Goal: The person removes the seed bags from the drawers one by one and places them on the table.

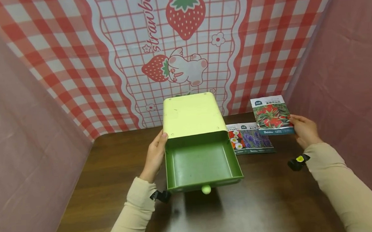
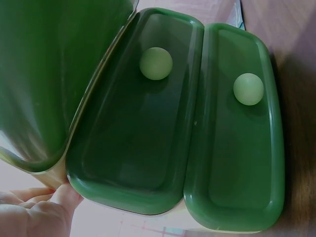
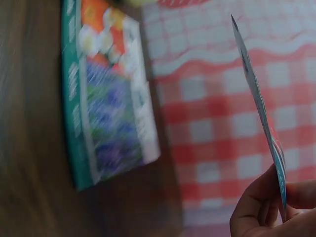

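A mini drawer cabinet (image 1: 192, 114) with a pale yellow-green shell stands mid-table. Its green top drawer (image 1: 200, 163) is pulled out and bare inside. Two lower drawers (image 2: 133, 123) with round knobs are closed in the left wrist view. My left hand (image 1: 155, 153) rests against the cabinet's left side, thumb at the front top corner. In my right hand (image 1: 305, 129) a seed packet (image 1: 271, 115) with red flowers is pinched by its right edge, above the table. In the right wrist view this packet is nearly edge-on between thumb and fingers.
Two more seed packets, one with purple flowers (image 1: 256, 140) and one with red and white flowers (image 1: 236, 141), lie right of the cabinet, partly covered. A strawberry-print cloth (image 1: 183, 60) hangs behind the brown table (image 1: 113, 174); pink cloths (image 1: 336, 71) hang on both sides.
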`<action>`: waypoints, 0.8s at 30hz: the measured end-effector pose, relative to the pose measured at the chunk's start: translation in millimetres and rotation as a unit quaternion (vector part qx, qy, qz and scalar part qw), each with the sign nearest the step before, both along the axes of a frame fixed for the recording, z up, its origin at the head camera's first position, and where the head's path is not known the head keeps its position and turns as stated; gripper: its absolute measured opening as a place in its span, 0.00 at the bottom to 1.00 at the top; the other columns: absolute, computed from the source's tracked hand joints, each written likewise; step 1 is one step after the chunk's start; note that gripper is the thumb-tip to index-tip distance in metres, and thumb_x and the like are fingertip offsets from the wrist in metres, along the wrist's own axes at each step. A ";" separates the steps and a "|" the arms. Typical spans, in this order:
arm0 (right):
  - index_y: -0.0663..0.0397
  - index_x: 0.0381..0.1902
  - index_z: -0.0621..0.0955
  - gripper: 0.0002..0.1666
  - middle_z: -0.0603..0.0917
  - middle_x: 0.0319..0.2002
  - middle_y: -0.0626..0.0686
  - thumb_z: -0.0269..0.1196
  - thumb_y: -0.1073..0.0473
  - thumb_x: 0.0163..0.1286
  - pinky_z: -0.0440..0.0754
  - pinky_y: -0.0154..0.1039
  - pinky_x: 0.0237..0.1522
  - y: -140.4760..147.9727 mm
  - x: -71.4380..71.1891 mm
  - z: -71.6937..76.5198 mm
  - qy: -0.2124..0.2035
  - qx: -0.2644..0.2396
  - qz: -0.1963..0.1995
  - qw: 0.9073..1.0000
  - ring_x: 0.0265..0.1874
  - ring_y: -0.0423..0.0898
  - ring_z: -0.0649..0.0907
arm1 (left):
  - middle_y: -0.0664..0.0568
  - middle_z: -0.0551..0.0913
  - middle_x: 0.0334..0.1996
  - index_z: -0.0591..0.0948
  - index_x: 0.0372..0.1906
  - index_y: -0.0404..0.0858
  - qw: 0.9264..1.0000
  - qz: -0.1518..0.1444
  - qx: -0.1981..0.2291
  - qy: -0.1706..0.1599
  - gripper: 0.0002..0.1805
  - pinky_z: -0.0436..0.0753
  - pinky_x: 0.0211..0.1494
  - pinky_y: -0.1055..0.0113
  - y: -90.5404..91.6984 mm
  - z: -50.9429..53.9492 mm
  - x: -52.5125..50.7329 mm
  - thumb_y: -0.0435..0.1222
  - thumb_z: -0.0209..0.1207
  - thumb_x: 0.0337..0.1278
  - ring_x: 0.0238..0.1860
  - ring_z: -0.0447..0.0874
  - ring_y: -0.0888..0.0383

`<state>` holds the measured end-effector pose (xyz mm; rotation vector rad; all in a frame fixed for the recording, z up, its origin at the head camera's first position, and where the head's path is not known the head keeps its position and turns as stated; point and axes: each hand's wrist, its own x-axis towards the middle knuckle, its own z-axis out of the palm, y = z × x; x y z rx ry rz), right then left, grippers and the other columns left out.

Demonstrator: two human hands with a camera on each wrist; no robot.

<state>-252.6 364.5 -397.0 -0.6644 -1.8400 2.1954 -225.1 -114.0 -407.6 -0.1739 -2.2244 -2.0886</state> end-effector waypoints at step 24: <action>0.62 0.57 0.78 0.21 0.76 0.26 0.39 0.50 0.59 0.73 0.73 0.30 0.37 25.4 -11.2 -77.7 -0.166 0.241 -0.070 0.954 0.41 0.43 0.75 | 0.47 0.62 0.75 0.63 0.74 0.38 1.000 0.007 -0.019 -0.005 0.32 0.58 0.79 0.53 1.4 1.1 0.9 0.51 0.47 0.74 0.76 0.56 0.51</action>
